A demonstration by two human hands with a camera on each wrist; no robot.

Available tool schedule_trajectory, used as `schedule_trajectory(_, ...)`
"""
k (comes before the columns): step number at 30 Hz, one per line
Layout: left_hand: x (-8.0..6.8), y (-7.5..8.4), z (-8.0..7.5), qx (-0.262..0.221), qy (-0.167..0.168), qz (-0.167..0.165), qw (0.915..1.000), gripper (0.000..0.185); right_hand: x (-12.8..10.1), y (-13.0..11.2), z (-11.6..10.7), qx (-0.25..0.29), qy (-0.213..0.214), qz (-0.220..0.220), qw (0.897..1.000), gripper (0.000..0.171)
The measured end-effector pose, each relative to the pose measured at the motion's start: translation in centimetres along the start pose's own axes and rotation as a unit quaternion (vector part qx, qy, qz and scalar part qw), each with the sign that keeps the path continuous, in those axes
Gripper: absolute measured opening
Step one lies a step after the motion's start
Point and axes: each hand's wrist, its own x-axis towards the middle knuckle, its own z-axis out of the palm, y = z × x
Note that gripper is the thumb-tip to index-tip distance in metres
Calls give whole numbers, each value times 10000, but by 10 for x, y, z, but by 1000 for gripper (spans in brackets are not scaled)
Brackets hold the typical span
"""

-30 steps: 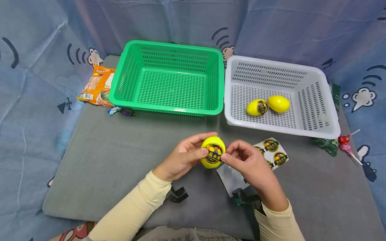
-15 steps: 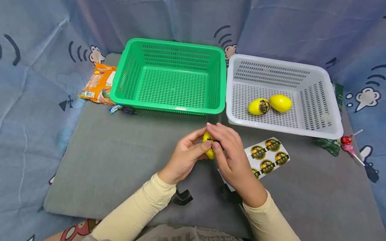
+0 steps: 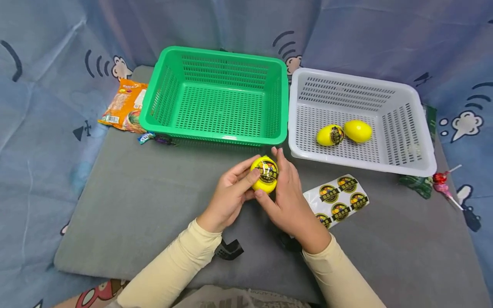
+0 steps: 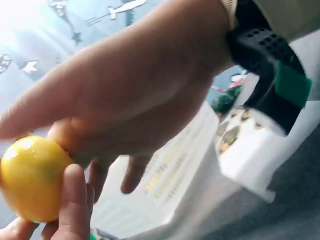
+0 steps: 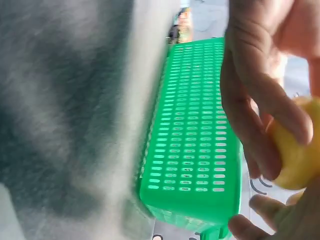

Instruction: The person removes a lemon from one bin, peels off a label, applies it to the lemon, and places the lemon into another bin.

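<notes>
A yellow lemon [image 3: 263, 187] with a round black fruit sticker [image 3: 268, 172] facing up is between the two hands in the head view. My left hand [image 3: 230, 196] grips it from the left, thumb on its face beside the sticker. On the other side, the right hand [image 3: 289, 201] rests against the fruit with fairly straight fingers, its thumb at the lower edge. The left wrist view has the lemon [image 4: 35, 182] at the left, unlabelled side showing. In the right wrist view, the left hand's fingers curl over the lemon [image 5: 292, 160]. A sheet of matching stickers [image 3: 348, 205] lies partly under the right forearm.
A green basket [image 3: 215, 136] stands at the back, beside a white basket [image 3: 346, 161] with two yellow lemons [image 3: 358, 131], one showing a sticker. An orange snack bag [image 3: 125, 107] and wrapped candies [image 3: 146, 137] lie at left; lollipops [image 3: 441, 177] lie at right.
The right hand goes from pinching at the sticker's edge to covering the lemon, then draws back to its right side. The lemon has moved slightly up, and its sticker shows again.
</notes>
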Motion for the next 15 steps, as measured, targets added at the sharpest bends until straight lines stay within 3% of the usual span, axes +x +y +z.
schedule_trajectory(5, 1, 1, -4, -11, -71, 100, 9999, 57, 6, -1, 0, 412, 450, -600, 9963, 62)
schedule_trajectory(9, 1, -3, -2, -76, -311, 199, 9993, 61, 8, 0, 4, 461, 408, -885, 9942, 51)
schedule_trajectory(12, 0, -4, -1, -39, -381, 260, 9989, 62, 7, 1, 6, 445, 392, -778, 9952, 56)
schedule_trajectory(15, -1, -3, -1, 62, -450, 331, 9984, 62, 6, 2, 4, 432, 228, -318, 9983, 70)
